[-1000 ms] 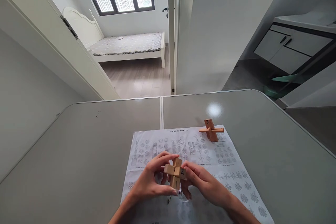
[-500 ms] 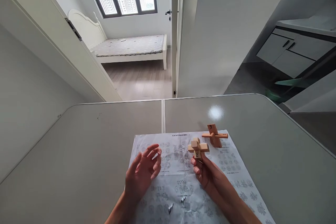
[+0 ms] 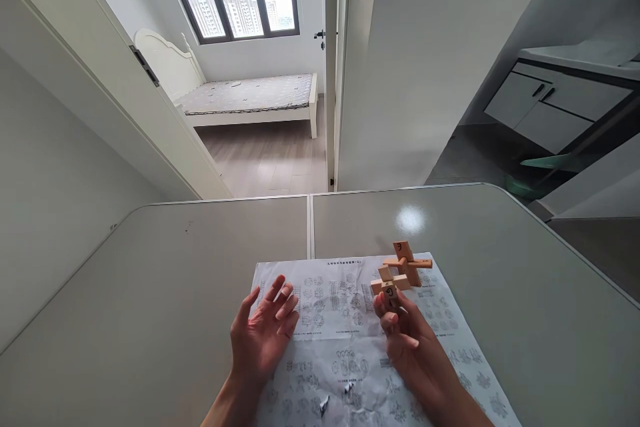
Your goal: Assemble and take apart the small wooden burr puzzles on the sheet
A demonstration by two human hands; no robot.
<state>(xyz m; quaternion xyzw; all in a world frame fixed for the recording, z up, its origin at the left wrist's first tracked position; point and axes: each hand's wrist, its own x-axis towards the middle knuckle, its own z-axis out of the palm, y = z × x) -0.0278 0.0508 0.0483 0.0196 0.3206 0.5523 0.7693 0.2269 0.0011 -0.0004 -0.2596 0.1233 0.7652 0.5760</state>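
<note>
Between the thumb and fingers of my right hand (image 3: 417, 340) is a pale wooden burr puzzle (image 3: 390, 285), a cross of interlocked bars with a dark mark on the bar facing me. Its lower end is hidden by my fingers. Just behind it a second, more orange wooden puzzle (image 3: 409, 264) stands on the sheet, also marked on one bar. My left hand (image 3: 265, 330) holds nothing; its palm is turned up and the fingers are spread, over the left side of the printed paper sheet (image 3: 325, 340).
The sheet, creased with two small torn spots, lies on a grey table (image 3: 150, 307) with a seam down its middle. Beyond the table's far edge a doorway shows a bed (image 3: 250, 97) under a window. A white cabinet (image 3: 555, 103) is at the right.
My right hand has moved right with the pale puzzle and tilted it, closer to the orange one in view. My left hand has shifted slightly left, its fingers spreading. The view tipped a little.
</note>
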